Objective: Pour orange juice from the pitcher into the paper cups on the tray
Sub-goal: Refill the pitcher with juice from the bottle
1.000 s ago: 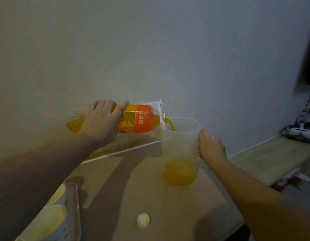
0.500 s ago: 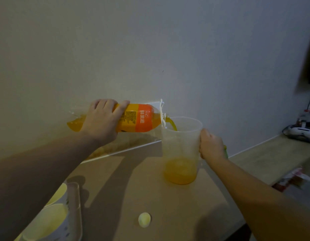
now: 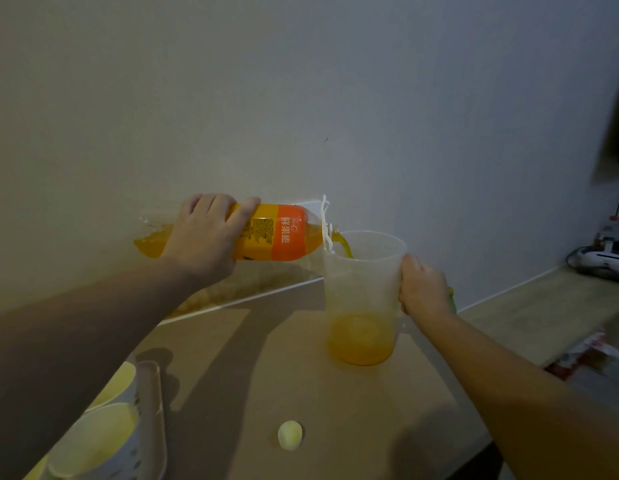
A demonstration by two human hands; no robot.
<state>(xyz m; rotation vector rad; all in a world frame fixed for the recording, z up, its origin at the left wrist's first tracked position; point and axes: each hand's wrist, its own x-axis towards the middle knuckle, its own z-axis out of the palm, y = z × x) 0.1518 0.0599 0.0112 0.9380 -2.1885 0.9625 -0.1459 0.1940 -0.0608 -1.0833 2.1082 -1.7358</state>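
Tilted bottle point(image 3: 266, 233) — juice into pitcher point(image 3: 363, 299)

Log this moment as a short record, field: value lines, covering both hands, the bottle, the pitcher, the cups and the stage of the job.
left hand: grips the orange juice bottle, held nearly level
right hand: holds the pitcher's handle side
pitcher: clear, upright on the table, juice only near the bottom
stream: juice runs from the bottle mouth into the pitcher
paper cups: on the tray, lower left, no juice seen in them
bottle cap: loose on the table
stage: filling the pitcher; cups not yet poured
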